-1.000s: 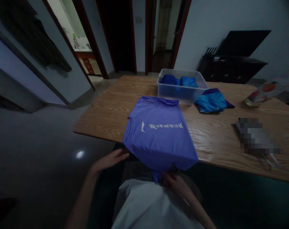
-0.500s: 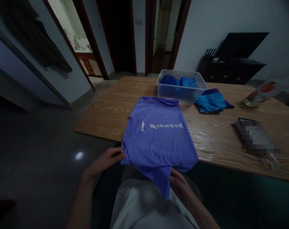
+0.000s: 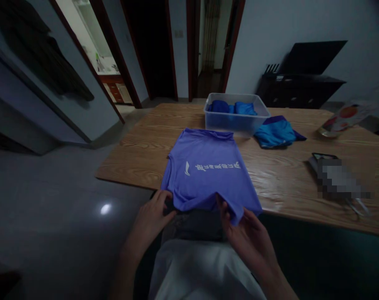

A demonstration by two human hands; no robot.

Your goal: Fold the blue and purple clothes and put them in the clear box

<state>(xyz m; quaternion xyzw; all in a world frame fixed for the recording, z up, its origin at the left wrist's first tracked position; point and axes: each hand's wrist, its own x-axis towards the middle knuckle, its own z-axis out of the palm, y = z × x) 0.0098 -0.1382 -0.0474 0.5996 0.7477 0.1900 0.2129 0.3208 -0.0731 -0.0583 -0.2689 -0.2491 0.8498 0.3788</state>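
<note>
A purple T-shirt (image 3: 204,183) with a white logo and a line of white characters lies with its front up on the wooden table, its near edge at the table's front. At the shirt's near left corner, by the neckline, my left hand (image 3: 154,214) touches the cloth with its fingertips; the thumb stands apart from the fingers. My right hand (image 3: 247,235) has hold of the near edge and lifts a fold of it, the cloth hanging over the fingers. Some of the right fingertips are hidden by the fold.
Behind the shirt a clear plastic bin (image 3: 236,121) holds rolled blue clothes. Beside it lies a folded blue and purple garment (image 3: 277,133). Farther right on the wooden table (image 3: 129,162) are a bottle (image 3: 342,121) and a blurred-out item (image 3: 336,179).
The loose flap that hung down over my lap is now raised to the table edge. My right hand has moved up with it; my left hand has shifted slightly right along the shirt.
</note>
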